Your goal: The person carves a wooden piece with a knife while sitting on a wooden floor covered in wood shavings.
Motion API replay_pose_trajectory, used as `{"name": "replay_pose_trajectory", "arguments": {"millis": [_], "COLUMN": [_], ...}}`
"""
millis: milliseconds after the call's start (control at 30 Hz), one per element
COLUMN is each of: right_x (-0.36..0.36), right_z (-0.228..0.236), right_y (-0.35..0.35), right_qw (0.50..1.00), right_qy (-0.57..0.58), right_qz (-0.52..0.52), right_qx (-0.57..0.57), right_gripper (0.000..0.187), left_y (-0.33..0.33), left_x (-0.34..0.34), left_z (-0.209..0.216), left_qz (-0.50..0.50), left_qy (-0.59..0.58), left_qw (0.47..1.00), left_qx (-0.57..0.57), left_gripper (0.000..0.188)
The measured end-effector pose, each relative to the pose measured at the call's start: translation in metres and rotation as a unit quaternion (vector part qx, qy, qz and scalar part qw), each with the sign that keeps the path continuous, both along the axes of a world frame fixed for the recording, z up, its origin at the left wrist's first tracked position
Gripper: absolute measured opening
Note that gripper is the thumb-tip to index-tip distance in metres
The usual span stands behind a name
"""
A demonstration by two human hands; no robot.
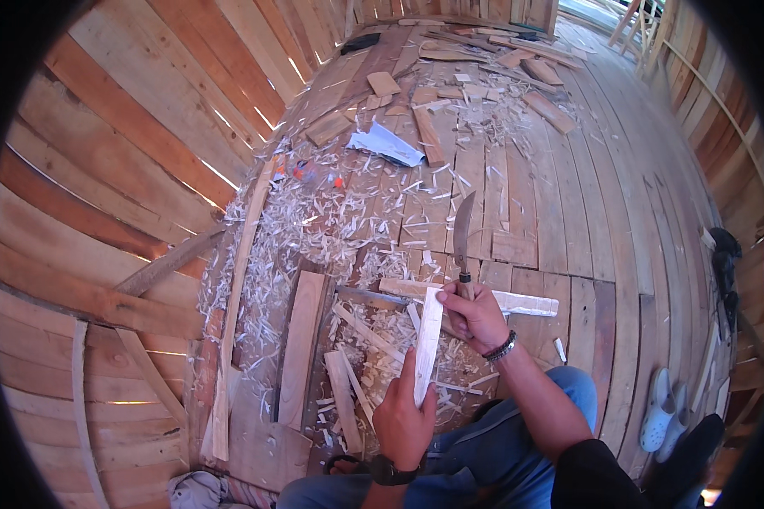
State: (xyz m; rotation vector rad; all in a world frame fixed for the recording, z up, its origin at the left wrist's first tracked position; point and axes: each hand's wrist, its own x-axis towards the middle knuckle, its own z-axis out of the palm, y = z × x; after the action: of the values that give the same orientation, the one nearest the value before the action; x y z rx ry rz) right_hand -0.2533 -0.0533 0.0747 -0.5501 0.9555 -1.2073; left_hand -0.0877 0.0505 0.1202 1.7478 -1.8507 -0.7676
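Note:
My left hand point(405, 422), a dark watch at its wrist, is closed round the lower end of a pale, whittled wooden stick point(429, 339). The stick points up and away from me. My right hand point(478, 318) grips the handle of a knife point(462, 233), whose curved blade points up and away. The right thumb lies against or very near the stick's upper end; the blade is apart from the wood. Beneath the right hand, another pale stick point(526, 304) lies crosswise on the floor, partly hidden by that hand.
White shavings point(314, 216) cover the plank floor ahead and left. A thick board point(301, 352) and a long strip point(244, 314) lie to the left. Farther off are a bluish-white sheet point(386, 144) and wood offcuts point(543, 72). Pale clogs point(656, 411) stand at the right.

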Motion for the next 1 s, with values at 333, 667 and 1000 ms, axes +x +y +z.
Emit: {"name": "replay_pose_trajectory", "arguments": {"millis": [333, 667, 1000], "right_x": [-0.002, 0.010, 0.007], "right_z": [0.005, -0.004, 0.011], "right_y": [-0.001, 0.008, 0.009], "right_qw": [0.991, 0.967, 0.976], "right_qy": [0.117, 0.237, 0.172], "right_qz": [-0.047, 0.055, 0.103], "right_qx": [-0.037, -0.071, -0.087], "right_gripper": [0.016, 0.013, 0.015], "left_y": [-0.002, -0.005, -0.002], "left_x": [0.000, 0.003, 0.006], "left_z": [-0.009, -0.017, -0.026], "left_qz": [0.023, 0.048, 0.028], "left_qy": [0.120, 0.122, 0.149], "left_qw": [0.993, 0.991, 0.988], "left_qx": [0.007, -0.035, -0.017], "left_gripper": [0.041, 0.039, 0.036]}}
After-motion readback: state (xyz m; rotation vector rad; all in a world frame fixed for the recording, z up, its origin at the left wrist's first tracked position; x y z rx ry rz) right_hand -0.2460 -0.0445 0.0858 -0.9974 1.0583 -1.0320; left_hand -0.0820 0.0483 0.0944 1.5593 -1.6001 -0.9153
